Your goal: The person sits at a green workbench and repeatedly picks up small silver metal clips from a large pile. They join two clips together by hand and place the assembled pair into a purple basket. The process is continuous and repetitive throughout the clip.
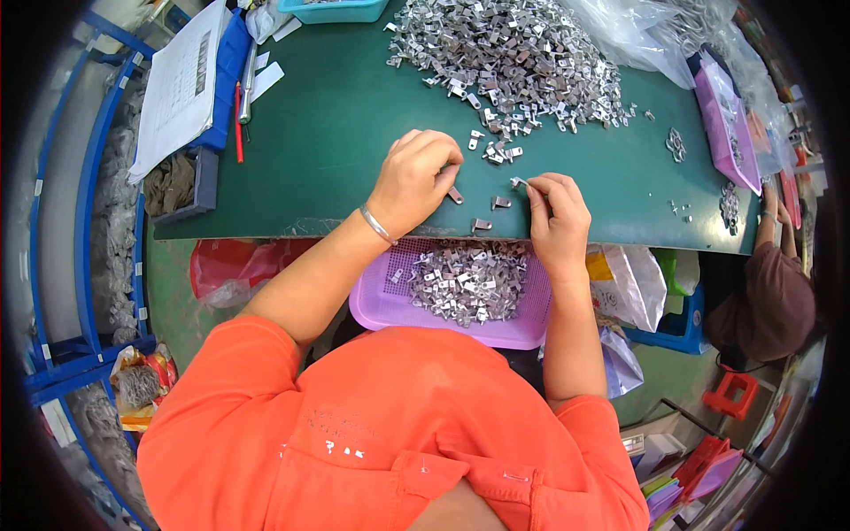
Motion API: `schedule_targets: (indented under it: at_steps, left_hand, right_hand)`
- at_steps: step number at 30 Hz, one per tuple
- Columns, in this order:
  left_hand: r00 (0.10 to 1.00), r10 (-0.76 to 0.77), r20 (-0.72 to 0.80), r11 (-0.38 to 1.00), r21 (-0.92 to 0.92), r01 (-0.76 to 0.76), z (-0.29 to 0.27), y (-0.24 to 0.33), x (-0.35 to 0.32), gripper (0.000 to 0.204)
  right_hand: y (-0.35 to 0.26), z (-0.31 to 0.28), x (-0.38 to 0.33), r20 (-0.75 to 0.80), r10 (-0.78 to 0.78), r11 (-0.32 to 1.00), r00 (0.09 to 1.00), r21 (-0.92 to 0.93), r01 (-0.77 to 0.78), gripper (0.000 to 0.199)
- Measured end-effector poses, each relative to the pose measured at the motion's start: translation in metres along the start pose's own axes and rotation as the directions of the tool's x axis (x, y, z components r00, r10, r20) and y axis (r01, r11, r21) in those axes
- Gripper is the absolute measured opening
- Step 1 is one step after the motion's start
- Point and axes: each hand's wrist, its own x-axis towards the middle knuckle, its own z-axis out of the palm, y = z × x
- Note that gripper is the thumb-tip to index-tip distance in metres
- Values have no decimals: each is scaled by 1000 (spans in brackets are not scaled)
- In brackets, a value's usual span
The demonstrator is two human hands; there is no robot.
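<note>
Over the green table my left hand (414, 181) has its fingers curled down, closed at a small metal bracket (455, 195) by its fingertips; whether it grips the piece is hidden. My right hand (560, 221) pinches another small metal bracket (519, 182) between thumb and forefinger. Two loose brackets, one flat bracket (501, 203) and one nearer bracket (481, 225), lie between my hands by the table's front edge. Beyond them spreads a large heap of silvery brackets (522, 66). Below the edge, a purple basket (372, 305) holds many more such pieces.
A blue tray (332, 11), a red pencil (238, 124) and papers (186, 84) on a blue holder are at the left. A pink bin (726, 128) and plastic bags (642, 35) sit at the right. Another person (770, 296) is at the far right.
</note>
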Motion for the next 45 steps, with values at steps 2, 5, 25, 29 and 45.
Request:
schedule_targets:
  at_steps: [2, 5, 25, 29, 45]
  left_hand:
    - [998, 60, 5, 997, -38, -60, -2, -2, -5, 12]
    - [990, 107, 92, 993, -65, -101, -15, -9, -19, 18]
    - [954, 107, 281, 981, -185, -55, -13, 17, 1, 28]
    - [996, -73, 56, 994, 82, 68, 37, -18, 48, 37]
    - [968, -237, 82, 918, -307, 251, -12, 19, -25, 13]
  right_hand:
    - [4, -1, -5, 17, -154, 987, 988, -36, 155, 8]
    - [8, -10, -8, 177, -283, 959, 943, 21, 284, 10]
    - [6, -15, 2, 271, -218, 976, 938, 39, 215, 25]
    - [38, 38, 58, 82, -207, 955, 975, -198, 220, 30]
    - [9, -16, -24, 73, 119, 980, 990, 150, -129, 18]
